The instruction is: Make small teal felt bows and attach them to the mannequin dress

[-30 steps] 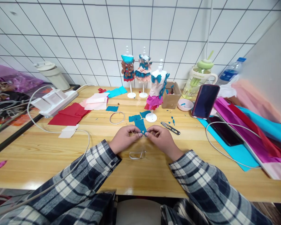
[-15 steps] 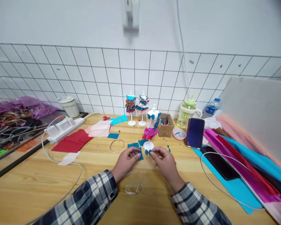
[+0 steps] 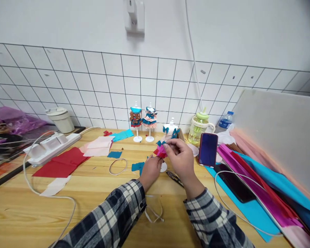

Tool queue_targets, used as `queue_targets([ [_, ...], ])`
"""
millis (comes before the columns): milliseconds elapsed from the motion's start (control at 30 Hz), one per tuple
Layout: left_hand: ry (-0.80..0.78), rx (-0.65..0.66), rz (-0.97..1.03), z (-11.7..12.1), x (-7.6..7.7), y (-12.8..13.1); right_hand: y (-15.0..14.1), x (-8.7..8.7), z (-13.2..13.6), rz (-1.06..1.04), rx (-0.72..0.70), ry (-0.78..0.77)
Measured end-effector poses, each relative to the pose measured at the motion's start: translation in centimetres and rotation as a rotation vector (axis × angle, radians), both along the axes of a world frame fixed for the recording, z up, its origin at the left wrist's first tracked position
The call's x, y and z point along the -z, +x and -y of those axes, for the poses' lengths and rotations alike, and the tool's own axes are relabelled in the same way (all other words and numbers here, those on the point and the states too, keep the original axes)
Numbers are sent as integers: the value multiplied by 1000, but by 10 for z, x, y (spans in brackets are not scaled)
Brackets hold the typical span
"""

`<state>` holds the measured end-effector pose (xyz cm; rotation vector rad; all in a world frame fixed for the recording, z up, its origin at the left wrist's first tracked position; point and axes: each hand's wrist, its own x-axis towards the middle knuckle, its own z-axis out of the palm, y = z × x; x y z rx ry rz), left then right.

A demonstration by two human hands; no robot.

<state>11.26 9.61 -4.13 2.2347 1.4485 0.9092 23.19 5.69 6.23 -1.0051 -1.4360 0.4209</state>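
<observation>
Clamp blue bow point(image 3: 160, 143) lightly in fingertips of right hand point(image 3: 183, 160), pink skirt point(image 3: 161, 150) just below; cannot tell grip of left hand point(image 3: 151, 172).

Upright phone point(image 3: 208, 150): dark blue screen, red edge. Right of phone: stacked sheets point(image 3: 255, 193) in magenta, red, bright blue, peach. Left of phone: white dress form point(image 3: 171, 126), teal bows point(image 3: 176, 133), magenta-and-red skirt point(image 3: 161, 151) with small teal bow point(image 3: 159, 143); farther left, solid red sheet point(image 3: 62, 162), pale pink sheet point(image 3: 99, 146). Nearer than phone: plaid sleeves point(image 3: 113, 217), black, grey, cream. Behind phone: white tiles point(image 3: 111, 88), thin black grid.
</observation>
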Motion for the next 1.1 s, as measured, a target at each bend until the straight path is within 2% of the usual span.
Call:
queue_targets([
  [167,-47,-1,-32,4,5,-5,10,3,-12,53,131,3],
  [333,-39,23,-55,13,1,-2,17,5,-14,124,260,-1],
  [533,-49,23,-185,19,-5,1,23,2,-15,7,310,-46],
  [867,-23,26,-145,20,-2,1,27,1,-18,-17,322,-85],
  [1100,-17,73,-71,21,-1,1,24,2,-17,-52,324,-108],
])
